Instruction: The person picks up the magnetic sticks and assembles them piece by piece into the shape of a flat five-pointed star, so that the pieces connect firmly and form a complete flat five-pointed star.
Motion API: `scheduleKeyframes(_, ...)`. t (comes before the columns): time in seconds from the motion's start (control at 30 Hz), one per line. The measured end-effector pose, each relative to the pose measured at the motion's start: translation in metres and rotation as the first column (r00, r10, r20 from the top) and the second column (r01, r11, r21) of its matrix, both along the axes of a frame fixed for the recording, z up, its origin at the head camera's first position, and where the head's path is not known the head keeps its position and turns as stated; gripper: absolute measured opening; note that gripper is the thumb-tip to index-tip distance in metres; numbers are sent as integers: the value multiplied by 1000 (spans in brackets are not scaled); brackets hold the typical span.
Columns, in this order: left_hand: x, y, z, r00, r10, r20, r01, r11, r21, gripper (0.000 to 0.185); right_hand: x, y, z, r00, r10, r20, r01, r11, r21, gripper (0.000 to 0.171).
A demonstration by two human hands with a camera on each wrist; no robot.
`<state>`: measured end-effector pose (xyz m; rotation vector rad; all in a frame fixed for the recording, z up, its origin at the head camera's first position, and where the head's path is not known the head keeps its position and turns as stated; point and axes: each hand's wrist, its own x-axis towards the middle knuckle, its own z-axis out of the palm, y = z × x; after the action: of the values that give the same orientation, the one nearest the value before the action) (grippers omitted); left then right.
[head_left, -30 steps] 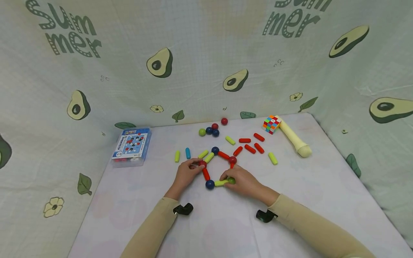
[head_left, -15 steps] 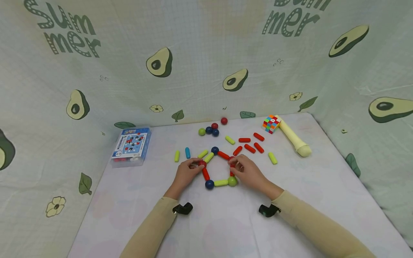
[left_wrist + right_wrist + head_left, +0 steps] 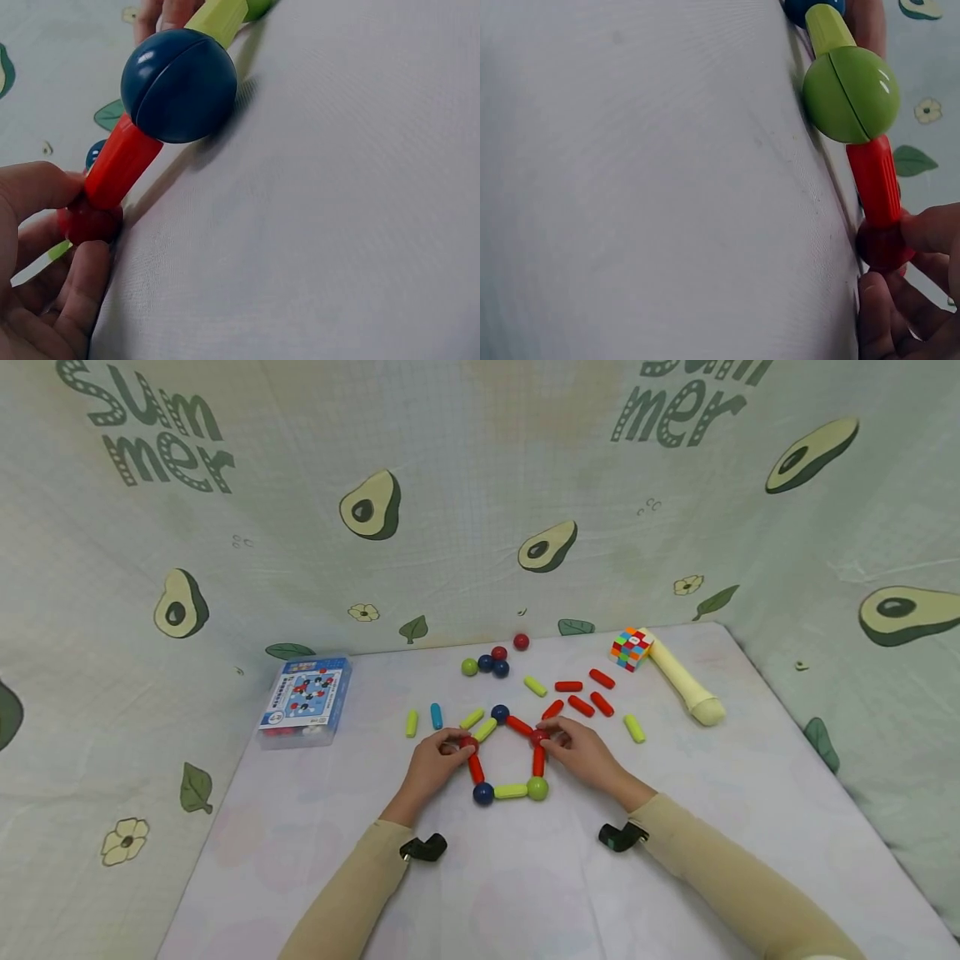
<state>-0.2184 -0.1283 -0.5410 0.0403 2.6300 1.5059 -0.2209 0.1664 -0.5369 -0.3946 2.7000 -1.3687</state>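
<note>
Five balls [image 3: 483, 793] linked by five rods [image 3: 511, 791] make up a ring [image 3: 538, 762], which lies on the table [image 3: 495, 893]. Left hand [image 3: 435, 765]: fingers curled, pinching the left red ball [image 3: 91, 223]. Right hand [image 3: 588, 760]: likewise curled, pinching the right red ball [image 3: 883, 246]. Loose red rods [image 3: 581, 705] lie beyond the ring; box [image 3: 306, 696] at far left, cube [image 3: 630, 648] at far right.

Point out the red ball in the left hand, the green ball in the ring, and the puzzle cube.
Red ball [image 3: 91, 223]: left wrist view, middle of its exposed side.
Green ball [image 3: 851, 95]: right wrist view, middle of its visible side.
Puzzle cube [image 3: 631, 649]: head view, near its middle.
</note>
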Motion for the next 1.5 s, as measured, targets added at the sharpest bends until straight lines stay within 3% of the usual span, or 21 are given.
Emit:
scheduleKeyframes(0.53,8,-7,5,1000,-6,10,6,1000,-28,29,1,-7,2,1000,3,23,-4,1000,30,28)
scheduleKeyframes(1.5,8,-16,7,999,-31,19,32,998,-46,29,-1,-6,4,998,69,13,-70,996,64,33)
